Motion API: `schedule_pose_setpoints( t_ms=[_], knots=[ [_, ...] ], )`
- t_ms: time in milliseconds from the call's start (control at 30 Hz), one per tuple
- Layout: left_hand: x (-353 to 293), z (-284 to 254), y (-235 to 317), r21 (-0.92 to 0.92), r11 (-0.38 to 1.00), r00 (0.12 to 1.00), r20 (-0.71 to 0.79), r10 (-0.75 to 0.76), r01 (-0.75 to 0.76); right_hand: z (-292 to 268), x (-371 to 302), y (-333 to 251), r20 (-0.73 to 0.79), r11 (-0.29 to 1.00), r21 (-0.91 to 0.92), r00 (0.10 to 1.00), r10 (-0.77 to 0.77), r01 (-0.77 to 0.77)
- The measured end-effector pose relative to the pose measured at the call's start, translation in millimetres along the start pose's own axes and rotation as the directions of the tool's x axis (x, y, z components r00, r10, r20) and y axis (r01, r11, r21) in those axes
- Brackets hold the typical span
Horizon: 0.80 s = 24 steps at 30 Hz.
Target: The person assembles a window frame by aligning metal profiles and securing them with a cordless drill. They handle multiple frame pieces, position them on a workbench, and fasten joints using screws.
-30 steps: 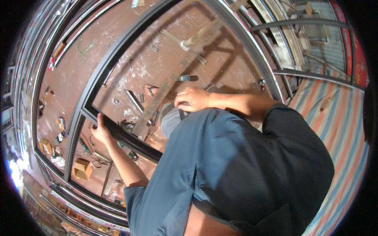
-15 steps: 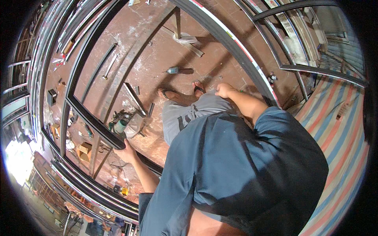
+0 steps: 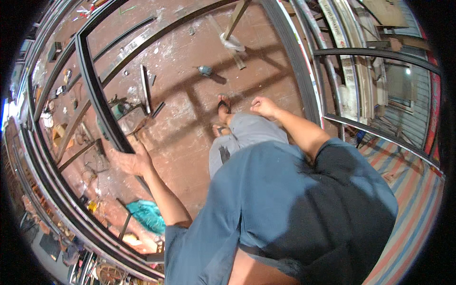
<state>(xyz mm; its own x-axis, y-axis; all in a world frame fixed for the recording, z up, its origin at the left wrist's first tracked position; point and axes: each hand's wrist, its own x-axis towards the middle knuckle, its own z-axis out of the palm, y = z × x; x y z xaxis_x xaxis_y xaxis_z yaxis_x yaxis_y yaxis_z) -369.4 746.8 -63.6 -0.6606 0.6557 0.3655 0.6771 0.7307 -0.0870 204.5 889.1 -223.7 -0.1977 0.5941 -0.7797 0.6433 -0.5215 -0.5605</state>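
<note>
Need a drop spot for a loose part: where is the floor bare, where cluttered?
Bare brown floor lies between the dark frame bar under the left hand and the sandalled foot, and ahead toward the small grey tool. Crowded: boxes and scraps left of the bar, the teal bag below. The right hand hangs free.

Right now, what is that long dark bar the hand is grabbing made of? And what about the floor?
The long dark bar under the left hand looks like metal with a dark, slightly glossy coat: it is thin, straight-edged and catches light along its length. Whether steel or aluminium cannot be told. The floor looks like hard reddish-brown concrete or painted cement, matte, scuffed with pale dust and scraps.
</note>
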Motion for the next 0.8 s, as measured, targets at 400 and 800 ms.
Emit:
schedule_pose_setpoints(
  t_ms=[400,800],
  knots=[
    [-258,115,126,-0.804,0.569,0.917,0.342,0.207,0.171,16,124,30,-0.056,0.7,-0.713,0.998,-0.002,-0.038],
    [-397,245,138,-0.514,0.744,0.602,0.776,0.189,0.428,153,595,126,-0.079,0.656,-0.502,0.725,-0.684,0.564]
  ],
)
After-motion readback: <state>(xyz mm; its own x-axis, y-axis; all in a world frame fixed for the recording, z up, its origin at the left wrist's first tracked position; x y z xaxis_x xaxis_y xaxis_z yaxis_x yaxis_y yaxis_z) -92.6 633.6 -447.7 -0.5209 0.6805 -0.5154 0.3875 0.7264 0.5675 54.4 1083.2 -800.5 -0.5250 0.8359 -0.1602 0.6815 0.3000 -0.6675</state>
